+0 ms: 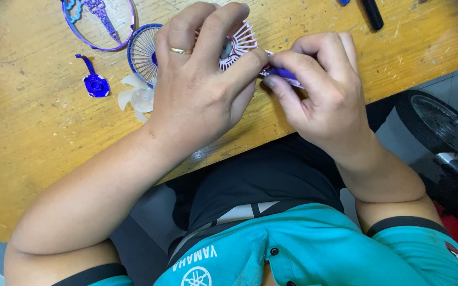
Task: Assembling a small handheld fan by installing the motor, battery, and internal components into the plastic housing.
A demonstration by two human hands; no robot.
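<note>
My left hand (197,90): grip closed on pink fan grille (238,43). Right hand (319,90): grip pinching blue tool (282,73), long axis pointing left into grille rim, above table (38,137).

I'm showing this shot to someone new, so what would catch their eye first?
First the two hands meeting at the top centre: the left hand grips a pink-and-white fan grille, while the right hand pinches a small purple tool against it. Beside them on the wooden table lie a blue grille and a white fan blade.
</note>
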